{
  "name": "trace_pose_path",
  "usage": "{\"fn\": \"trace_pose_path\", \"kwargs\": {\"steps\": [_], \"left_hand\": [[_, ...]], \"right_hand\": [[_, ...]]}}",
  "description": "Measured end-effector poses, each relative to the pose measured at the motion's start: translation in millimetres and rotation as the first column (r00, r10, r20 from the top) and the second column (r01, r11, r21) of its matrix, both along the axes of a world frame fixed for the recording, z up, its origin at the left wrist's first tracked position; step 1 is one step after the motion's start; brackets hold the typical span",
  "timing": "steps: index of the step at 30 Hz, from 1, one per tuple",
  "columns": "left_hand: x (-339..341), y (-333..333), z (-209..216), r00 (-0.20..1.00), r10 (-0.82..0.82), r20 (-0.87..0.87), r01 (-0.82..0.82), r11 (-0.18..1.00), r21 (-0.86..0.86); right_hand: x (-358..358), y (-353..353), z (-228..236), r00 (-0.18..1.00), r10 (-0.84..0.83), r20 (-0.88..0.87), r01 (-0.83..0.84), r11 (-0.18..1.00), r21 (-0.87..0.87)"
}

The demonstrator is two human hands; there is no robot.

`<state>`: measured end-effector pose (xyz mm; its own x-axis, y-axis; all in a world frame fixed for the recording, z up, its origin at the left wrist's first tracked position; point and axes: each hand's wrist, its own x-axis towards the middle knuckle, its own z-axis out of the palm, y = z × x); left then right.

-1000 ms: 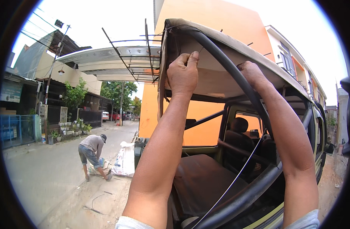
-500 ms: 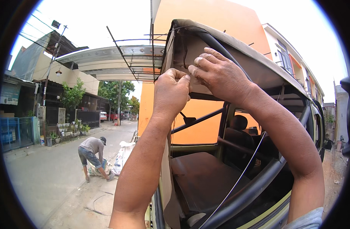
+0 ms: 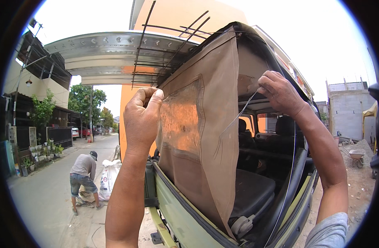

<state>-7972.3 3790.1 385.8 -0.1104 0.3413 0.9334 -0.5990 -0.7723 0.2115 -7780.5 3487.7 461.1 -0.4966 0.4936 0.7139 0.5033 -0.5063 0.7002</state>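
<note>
At near left, forearm nearly vertical; left hand [image 3: 143, 120] raised, fingers curled, thumb tip up by the index finger. Cannot tell whether it pinches anything. At near right, elbow bent, forearm leaning inward; right hand [image 3: 282, 93] pinches a thin cord [image 3: 244, 108], which slants down leftward before a brown canvas flap [image 3: 218, 107]. Flap hangs on the pale-green vehicle [image 3: 183, 206], between both hands. Far left: stooping person [image 3: 83, 169] beside white sack [image 3: 110, 177].

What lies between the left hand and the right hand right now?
Between left hand and right hand, the head view shows the brown flap with its cloudy window; a thin cord runs from the right hand.
</note>
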Motion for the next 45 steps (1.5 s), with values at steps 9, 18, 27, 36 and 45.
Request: {"fn": "trace_pose_path", "kwargs": {"steps": [9,18,27,36,45], "left_hand": [[2.7,28.5,-2.6,1.0,0.023,-0.01,-0.022,0.998,0.054],[49.1,-20.2,69.1,0.865,0.405,0.297,-0.49,0.809,0.324],[107.2,-69.2,176.6,0.733,0.537,0.418,-0.677,0.641,0.361],[139.3,-39.5,206.9,0.735,0.493,0.466,-0.649,0.71,0.272],[136.0,-30.3,220.6,0.901,0.261,0.347,-0.396,0.82,0.412]], "right_hand": [[-28.3,12.7,9.6,0.353,0.877,-0.327,-0.739,0.476,0.477],[-44.2,47.6,20.7,0.191,0.864,-0.466,-0.774,0.425,0.47],[19.9,44.0,-0.4,0.12,0.924,-0.363,-0.711,0.335,0.618],[52.6,70.5,28.1,0.191,0.889,-0.416,-0.611,0.439,0.658],[63.6,117.8,56.2,0.086,0.969,-0.23,-0.732,0.219,0.646]]}}
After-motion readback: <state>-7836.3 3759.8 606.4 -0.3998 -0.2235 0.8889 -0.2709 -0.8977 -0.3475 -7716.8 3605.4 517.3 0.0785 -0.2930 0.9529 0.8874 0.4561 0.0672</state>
